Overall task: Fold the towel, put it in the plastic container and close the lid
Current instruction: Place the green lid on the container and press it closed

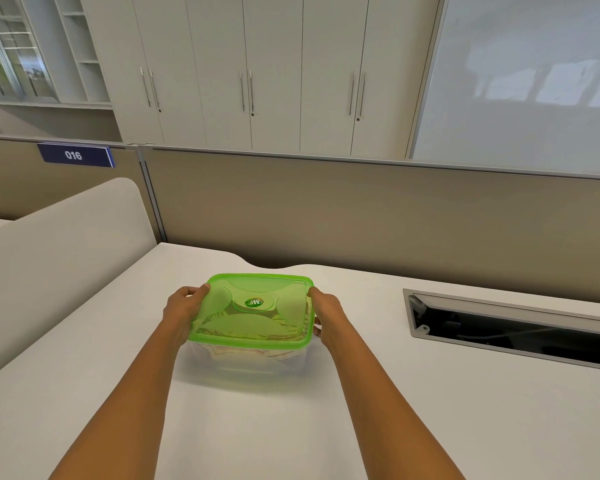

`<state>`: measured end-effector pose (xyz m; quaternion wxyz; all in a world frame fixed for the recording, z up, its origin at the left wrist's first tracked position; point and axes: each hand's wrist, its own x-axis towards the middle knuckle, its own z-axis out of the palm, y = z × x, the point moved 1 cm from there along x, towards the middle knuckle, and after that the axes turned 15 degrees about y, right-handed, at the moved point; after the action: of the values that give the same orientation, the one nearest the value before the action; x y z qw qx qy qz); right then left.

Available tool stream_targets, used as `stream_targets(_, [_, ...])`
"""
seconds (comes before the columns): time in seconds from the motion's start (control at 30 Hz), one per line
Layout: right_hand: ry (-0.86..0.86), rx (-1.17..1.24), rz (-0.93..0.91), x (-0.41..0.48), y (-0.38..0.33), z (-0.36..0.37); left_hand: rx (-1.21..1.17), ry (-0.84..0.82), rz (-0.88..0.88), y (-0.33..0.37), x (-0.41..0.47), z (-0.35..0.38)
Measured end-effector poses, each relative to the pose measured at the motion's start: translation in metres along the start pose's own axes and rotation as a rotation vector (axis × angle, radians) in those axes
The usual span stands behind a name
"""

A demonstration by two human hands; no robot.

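Clear plastic container at centre of white desk, capped by translucent green lid. Folded towel inside, visible through lid and near wall as pale cloth with reddish stripes, filling most of the interior.

Left hand against left edge of lid, thumb lying over the far-left corner, remaining fingers curled down the left side and mostly hidden. Right hand against right edge, thumb tip at the far-right corner, fingers wrapped around the near-right side below the rim. Both hands closed on the lid's rim from opposite sides; whether pressing down or merely steadying, cannot tell.

Stage, as judged: folding and insertion complete; lid set on, seal around the rim probably not yet confirmed at every edge.

Handling, as judged: thin moulded plastic, light, smooth and somewhat slippery, walls and lid flexible under pressure; contents soft, compressible, not fragile. Best purchase at the raised rim and corners, where the lid is stiffest; pressure at the flat centre likely only to bow it. Risk: towel bulging upward and holding one edge unseated.

Recessed cable tray open at right, well apart from the container.
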<state>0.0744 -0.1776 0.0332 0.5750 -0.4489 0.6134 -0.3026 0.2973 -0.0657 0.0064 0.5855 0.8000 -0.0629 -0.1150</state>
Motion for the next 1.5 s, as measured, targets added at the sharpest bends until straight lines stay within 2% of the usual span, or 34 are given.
stream_targets(0.17, [0.079,-0.028,-0.07,0.019,-0.004,0.007,-0.006,-0.006,0.003,-0.001,0.001,0.001])
stream_targets(0.47, [0.162,-0.073,-0.078,0.024,-0.005,0.012,-0.02,-0.021,-0.015,0.002,-0.004,0.002])
stream_targets(0.6, [0.17,-0.052,-0.024,0.025,-0.004,0.011,-0.007,-0.027,-0.019,0.003,-0.004,0.001])
stream_targets(0.77, [0.163,-0.06,-0.098,0.021,-0.001,0.011,0.004,-0.022,-0.02,0.002,-0.004,0.0])
stream_targets(0.87, [0.165,-0.073,-0.165,0.019,0.003,0.009,0.065,0.028,0.034,0.002,-0.007,-0.002])
stream_targets(0.97, [0.174,-0.074,-0.201,0.014,0.005,0.006,0.223,0.106,0.162,0.008,-0.013,-0.006])
stream_targets(1.1, [0.175,-0.044,-0.224,0.004,0.007,-0.004,0.385,0.199,0.229,0.015,-0.027,-0.011])
stream_targets(1.27, [0.124,-0.04,-0.267,-0.013,0.013,-0.017,0.334,0.292,0.252,0.014,-0.048,-0.017])
stream_targets(1.5, [0.028,-0.036,-0.286,-0.047,0.031,-0.037,0.263,0.269,0.369,0.006,-0.083,-0.032])
